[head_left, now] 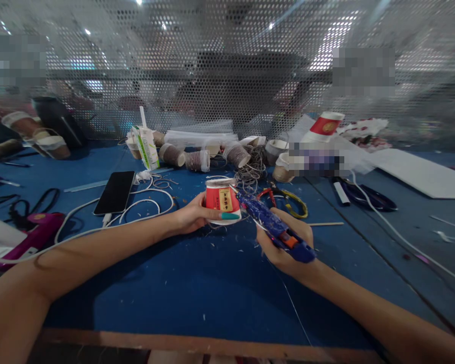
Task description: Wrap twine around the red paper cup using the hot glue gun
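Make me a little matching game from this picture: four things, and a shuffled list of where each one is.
Things:
1. Blue glue gun
2. Yellow-labelled cup
3. Black phone
4. White board

Places:
A. Just beyond the left forearm
B. At the picture's right edge
C. In the right hand
D. In the left hand

Pairs: 1-C; 2-D; 3-A; 4-B

Two red-and-white cups [214, 198] [323, 126], at least five brown wrapped cups [197, 161], one held blue glue gun [264, 216], one phone [116, 193], one drink carton [147, 149], one straw [143, 117] and one large white board [428, 173] can be counted.
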### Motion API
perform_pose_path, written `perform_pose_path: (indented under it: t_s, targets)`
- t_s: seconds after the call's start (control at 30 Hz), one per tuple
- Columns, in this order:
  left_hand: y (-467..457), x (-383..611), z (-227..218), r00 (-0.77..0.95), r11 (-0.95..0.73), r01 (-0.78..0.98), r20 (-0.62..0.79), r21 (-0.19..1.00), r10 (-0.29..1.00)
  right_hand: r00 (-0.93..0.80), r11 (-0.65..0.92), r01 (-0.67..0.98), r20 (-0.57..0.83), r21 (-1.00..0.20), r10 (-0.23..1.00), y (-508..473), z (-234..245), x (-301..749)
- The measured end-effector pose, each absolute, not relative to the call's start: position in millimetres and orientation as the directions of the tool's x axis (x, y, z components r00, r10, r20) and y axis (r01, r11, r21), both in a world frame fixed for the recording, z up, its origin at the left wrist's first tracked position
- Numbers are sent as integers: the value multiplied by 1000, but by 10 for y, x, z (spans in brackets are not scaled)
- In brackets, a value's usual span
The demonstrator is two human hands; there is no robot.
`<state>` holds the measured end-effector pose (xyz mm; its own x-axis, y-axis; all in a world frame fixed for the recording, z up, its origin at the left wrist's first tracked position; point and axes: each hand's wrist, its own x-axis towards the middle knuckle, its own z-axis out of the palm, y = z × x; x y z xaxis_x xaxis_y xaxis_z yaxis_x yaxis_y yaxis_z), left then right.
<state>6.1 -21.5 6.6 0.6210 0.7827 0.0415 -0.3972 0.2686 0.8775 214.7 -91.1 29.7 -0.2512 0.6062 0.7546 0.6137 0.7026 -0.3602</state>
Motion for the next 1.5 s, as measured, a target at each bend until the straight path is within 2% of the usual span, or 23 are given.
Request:
perform_pose_path:
  t_s: [0.83,1.03,1.13,1.23,1.33,1.5]
  targets:
    - [-189,45,29,597,263,-407,37,875,801,-176,669,599,743,-440,646,-913,258,2146]
    - [-196,63,39,562,271,-428,20,862,827,-177,655,607,728,-449,663,-898,247,2166]
    - [-192,84,59,507,271,-461,0,845,862,-123,603,654,722,-457,681,-840,229,2189]
    - [-188,112,92,410,243,-505,-17,829,912,-103,522,763,725,-382,681,-721,190,2254]
    - [-183,140,117,285,207,-543,-54,814,957,-95,352,903,685,-246,723,-612,166,2356]
    - [-161,162,79,147,129,-585,-52,801,988,-22,7,999,478,33,878,-651,242,2417]
